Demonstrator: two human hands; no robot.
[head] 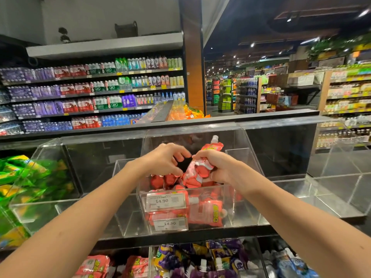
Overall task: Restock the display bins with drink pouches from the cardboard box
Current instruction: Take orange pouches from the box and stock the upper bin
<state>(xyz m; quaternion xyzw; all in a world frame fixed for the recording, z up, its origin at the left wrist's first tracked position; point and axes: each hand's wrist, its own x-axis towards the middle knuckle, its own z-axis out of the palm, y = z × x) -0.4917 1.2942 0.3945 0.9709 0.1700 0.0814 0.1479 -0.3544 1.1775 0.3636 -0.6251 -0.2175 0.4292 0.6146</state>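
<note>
A clear acrylic display bin [228,199] in the middle of the upper shelf holds several red drink pouches [206,212] with white spouts. My right hand [215,167] grips red pouches [200,171] over the bin, and one red pouch [213,146] stands up behind it. My left hand [164,160] hovers over the bin with fingers curled, its fingertips near the held pouches; whether it holds anything is hidden. The cardboard box is out of sight.
Two price tags [165,200] reading 14.90 hang on the bin's front. Clear bins [331,195] stand to the right and to the left [96,209]. Green pouches [26,177] fill the far left bin. The lower shelf holds red [96,265], purple [200,259] and blue pouches [293,265].
</note>
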